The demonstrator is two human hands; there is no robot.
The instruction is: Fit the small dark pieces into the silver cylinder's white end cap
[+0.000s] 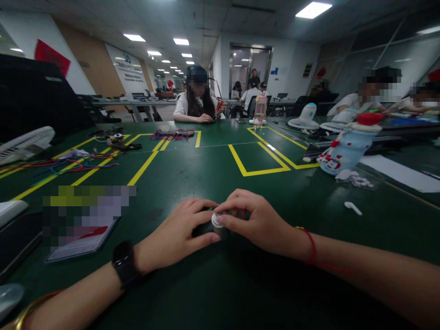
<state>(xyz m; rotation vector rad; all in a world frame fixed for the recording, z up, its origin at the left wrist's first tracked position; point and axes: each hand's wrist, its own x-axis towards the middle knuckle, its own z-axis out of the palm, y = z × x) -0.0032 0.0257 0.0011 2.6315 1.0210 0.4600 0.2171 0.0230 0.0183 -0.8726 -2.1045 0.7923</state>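
Note:
A small round object with a white top [216, 220], like a short cylinder, is between my two hands over the green table [192, 183]. Its lower part is dim and partly hidden, so I cannot tell its exact kind. My left hand [180, 229] comes from the left, with thumb and fingers closed around its side. From the right, my right hand [256, 220] pinches the white top between thumb and fingertips, its other fingers curled. A black watch [124, 262] is on my left wrist and a red string [312, 247] on my right.
An earbud [353, 208] and a blue bottle [347, 144] with a red top are to the right. Loose wires [79, 162] and a plastic badge sleeve [82, 240] lie left. Yellow tape [266, 173] marks the tabletop. Across the table sits a person [197, 98].

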